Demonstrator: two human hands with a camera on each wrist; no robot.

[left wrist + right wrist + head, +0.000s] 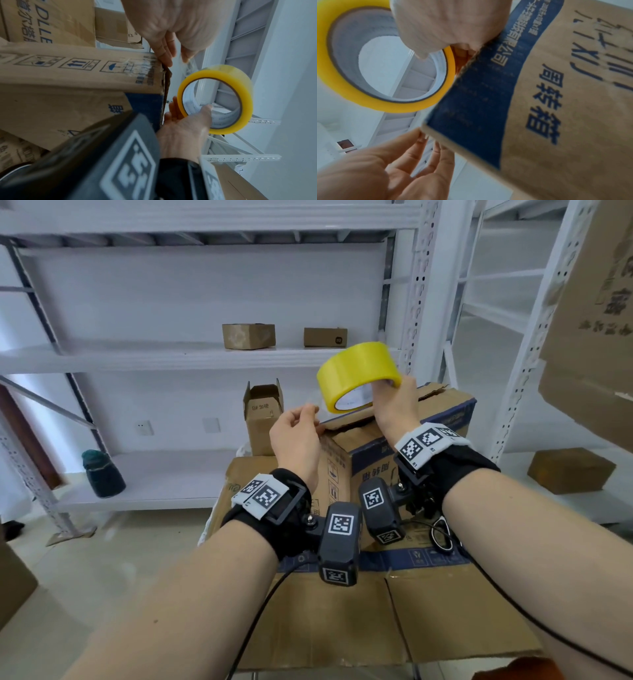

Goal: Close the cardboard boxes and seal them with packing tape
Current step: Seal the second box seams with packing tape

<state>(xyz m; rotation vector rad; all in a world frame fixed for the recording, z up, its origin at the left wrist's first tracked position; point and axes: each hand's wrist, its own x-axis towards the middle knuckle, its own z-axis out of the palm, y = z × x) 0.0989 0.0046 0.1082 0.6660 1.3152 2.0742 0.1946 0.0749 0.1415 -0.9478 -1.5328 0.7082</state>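
Right hand [394, 405] grips yellow tape roll [358, 374], thumb through core, above blue-banded box [383, 446]. Left hand [296, 433] fingers loosely apart, empty, at box top corner. Step: starting tape. Next: find free end, stick across seam.

One tape roll [358, 376] is in view, and two hands, the left hand [296, 436] and the right hand [397, 405]. Cardboard boxes number at least seven in the head view: the blue-banded box [383, 453], an open small box [263, 419], two boxes [248, 336] on the shelf, one on the floor [570, 475], more at the edges. One dark bottle [101, 474] stands on a lower shelf.
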